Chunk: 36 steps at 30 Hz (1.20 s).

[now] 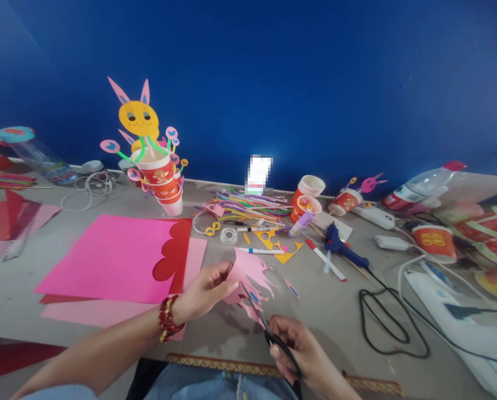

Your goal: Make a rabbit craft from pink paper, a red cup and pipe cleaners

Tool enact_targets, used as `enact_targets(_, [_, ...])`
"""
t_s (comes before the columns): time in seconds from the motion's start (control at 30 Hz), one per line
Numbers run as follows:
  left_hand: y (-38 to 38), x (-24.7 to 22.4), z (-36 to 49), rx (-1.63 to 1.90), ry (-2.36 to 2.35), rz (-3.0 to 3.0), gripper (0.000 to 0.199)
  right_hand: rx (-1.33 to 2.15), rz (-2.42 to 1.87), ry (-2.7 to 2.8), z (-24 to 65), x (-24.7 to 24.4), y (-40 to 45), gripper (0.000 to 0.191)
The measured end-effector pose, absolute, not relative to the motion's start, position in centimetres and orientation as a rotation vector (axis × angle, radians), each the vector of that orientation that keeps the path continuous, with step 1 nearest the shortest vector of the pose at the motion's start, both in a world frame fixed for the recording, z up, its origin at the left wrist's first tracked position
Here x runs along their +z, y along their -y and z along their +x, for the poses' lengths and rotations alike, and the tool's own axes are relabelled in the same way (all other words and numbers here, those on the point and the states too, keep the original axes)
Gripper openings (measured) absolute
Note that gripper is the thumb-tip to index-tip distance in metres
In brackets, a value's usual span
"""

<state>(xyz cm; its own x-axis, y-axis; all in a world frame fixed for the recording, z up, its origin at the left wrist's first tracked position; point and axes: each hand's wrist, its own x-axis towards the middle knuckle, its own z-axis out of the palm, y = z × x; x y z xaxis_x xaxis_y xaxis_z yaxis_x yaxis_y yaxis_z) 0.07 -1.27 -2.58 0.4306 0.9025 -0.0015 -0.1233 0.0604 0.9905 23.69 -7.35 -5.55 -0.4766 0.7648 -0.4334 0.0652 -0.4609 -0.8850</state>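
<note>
Okay, over the desk [334,308] we're pinching ragged pink paper [248,266] by its left edge in our left grip [207,289]; lower right, our right grip [296,341] is wrapping the scissors' [269,335] handles, blades pointing up-left across the paper's lower part.

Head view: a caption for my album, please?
Left hand holding pink paper, right hand holding black-handled scissors, above a gray table.

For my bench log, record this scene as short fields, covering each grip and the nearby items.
Left grip: pinching pink paper
Right grip: holding scissors
Blades: at the pink paper, exact contact unclear
Left side: bright pink sheet
Right side: blue glue gun
Back left: yellow rabbit face
</note>
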Motion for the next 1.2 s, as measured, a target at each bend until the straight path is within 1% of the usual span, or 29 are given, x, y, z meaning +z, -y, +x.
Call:
enact_targets(0.33, [1.31, -2.19, 0.21, 0.914, -0.746, 1.227, 0.021, 1.971, -1.227, 1.256, 23.64, -5.53, 7.49, 0.058])
enact_targets(1.2, [1.39, -1.96, 0.19, 0.889, -0.731, 1.184, 0.026, 1.985, -1.23, 1.247, 23.01, -5.07, 7.33, 0.059])
